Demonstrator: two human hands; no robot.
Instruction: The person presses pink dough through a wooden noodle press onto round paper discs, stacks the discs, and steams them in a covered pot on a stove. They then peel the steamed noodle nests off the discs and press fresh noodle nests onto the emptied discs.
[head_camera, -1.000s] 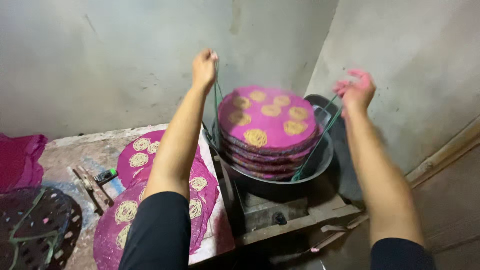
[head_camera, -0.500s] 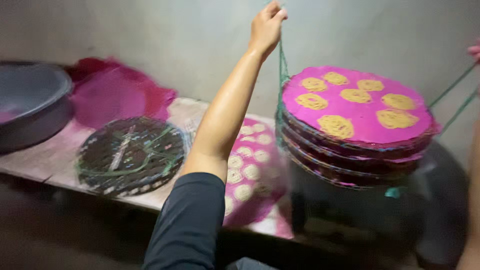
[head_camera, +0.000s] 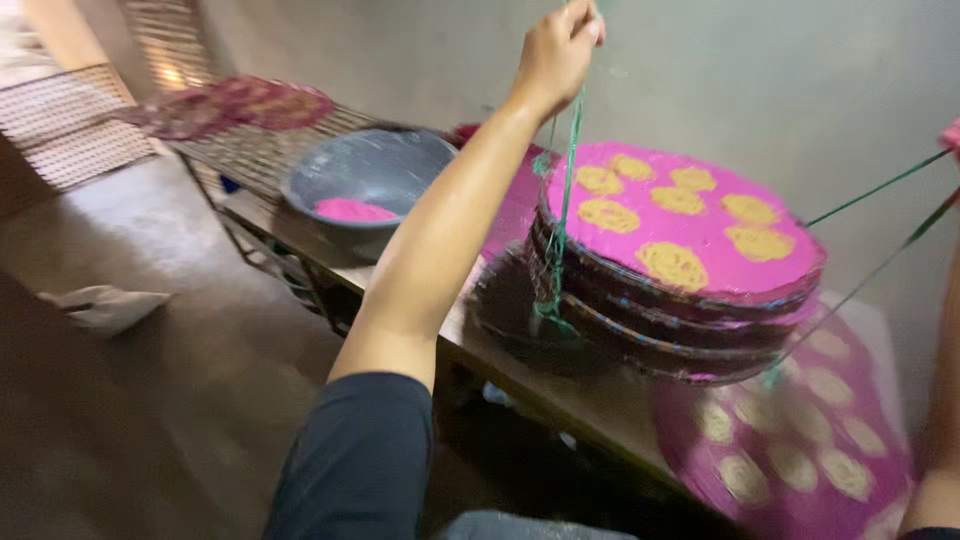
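Observation:
My left hand (head_camera: 560, 45) is raised high and closed around green strings (head_camera: 562, 190). From them hangs a stack of round woven trays (head_camera: 650, 320). The top tray is covered in pink cloth (head_camera: 690, 235) with several yellow noodle coils on it. More green strings (head_camera: 875, 190) run taut from the stack's right side up to my right hand (head_camera: 951, 135), of which only a sliver shows at the frame's right edge. The stack hangs just above a wooden bench (head_camera: 590, 405).
A grey basin (head_camera: 365, 170) with pink cloth inside stands on the bench's far end. A dark round tray (head_camera: 505, 310) lies under the stack. Another pink tray with yellow coils (head_camera: 800, 450) lies at the lower right. A woven rack (head_camera: 250, 140) and a white cloth on the floor (head_camera: 105, 305) are to the left.
The hanging stack has been carried leftward, away from the metal pot, and now hangs over the bench. My view has swung left, showing the basin, the rack and the floor.

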